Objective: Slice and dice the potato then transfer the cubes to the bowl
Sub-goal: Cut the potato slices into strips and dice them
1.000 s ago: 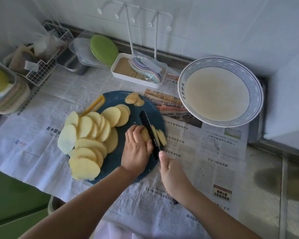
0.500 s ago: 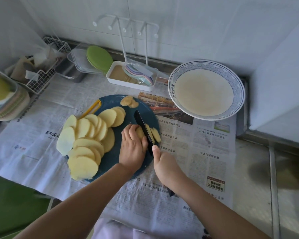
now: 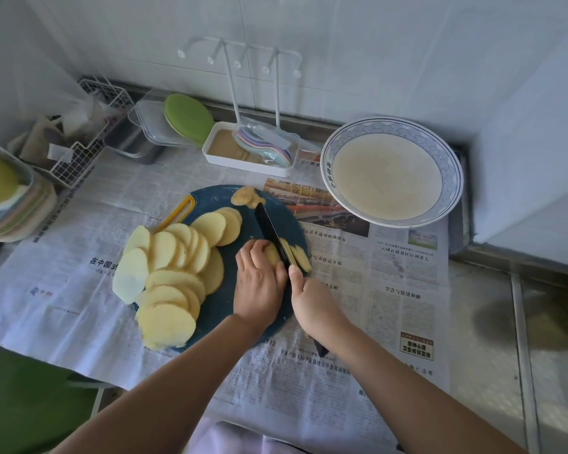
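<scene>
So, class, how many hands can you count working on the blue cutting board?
2. The left hand holds the potato piece on the cutting board, just left of the blade; the right hand, at the board's near-right edge, grips the knife.

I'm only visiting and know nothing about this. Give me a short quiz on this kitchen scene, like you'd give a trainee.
1. Which hand grips the knife? A the left; B the right; C neither.
2. True or false: no potato lies in the bowl yet.
3. Fill in: the left hand steadies a potato piece on a board coloured ____.
Key: 1 B, the right hand. 2 True. 3 blue.
</scene>
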`<state>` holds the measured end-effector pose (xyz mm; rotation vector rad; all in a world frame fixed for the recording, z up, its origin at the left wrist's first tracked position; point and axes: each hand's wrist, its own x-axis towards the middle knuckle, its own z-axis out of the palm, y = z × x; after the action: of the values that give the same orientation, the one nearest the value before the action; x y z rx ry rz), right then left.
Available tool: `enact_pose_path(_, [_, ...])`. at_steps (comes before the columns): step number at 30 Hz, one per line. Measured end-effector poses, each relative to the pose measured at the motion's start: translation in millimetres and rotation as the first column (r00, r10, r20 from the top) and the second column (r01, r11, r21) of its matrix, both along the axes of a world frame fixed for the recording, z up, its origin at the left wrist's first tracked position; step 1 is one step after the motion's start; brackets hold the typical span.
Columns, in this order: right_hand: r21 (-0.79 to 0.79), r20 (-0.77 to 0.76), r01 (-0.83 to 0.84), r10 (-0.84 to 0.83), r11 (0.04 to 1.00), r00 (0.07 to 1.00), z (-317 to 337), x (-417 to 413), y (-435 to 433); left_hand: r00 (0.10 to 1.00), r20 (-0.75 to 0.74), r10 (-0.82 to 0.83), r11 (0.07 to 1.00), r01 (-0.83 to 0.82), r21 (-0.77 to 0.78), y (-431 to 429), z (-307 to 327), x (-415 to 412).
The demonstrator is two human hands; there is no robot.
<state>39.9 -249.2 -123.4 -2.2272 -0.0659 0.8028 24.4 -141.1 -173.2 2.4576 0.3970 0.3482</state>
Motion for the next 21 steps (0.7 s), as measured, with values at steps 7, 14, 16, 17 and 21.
enact_pose_path(7, [0.304, -0.328, 0.159, -0.054, 0.939, 0.943, 0.4, -6.8, -35.9, 0.998, 0.059, -0.029, 0.994, 0.035, -0.101, 8.4, 6.1, -1.2])
enact_pose_path(14, [0.36, -0.298, 0.143, -0.032, 0.922, 0.954, 18.6, -13.0, -45.1, 0.998, 0.046, -0.031, 0.999, 0.029, 0.045, 13.9, 0.2, 2.0])
enact_pose_path(16, [0.359, -0.283, 0.138, -0.033, 0.923, 0.959, 18.4, -14.9, -45.0, 0.999, 0.037, -0.023, 0.998, 0.021, 0.065, 13.3, -0.8, 3.2])
enact_pose_path(17, [0.358, -0.28, 0.142, -0.039, 0.923, 0.959, 17.5, -16.1, -45.2, 0.999, 0.036, -0.018, 0.997, 0.016, 0.074, 13.0, -1.6, 3.2])
enact_pose_path(21, [0.351, -0.245, 0.138, -0.052, 0.926, 0.968, 13.4, -21.2, -40.4, 0.998, 0.061, 0.008, 0.995, -0.014, 0.103, 13.0, -5.4, 3.1])
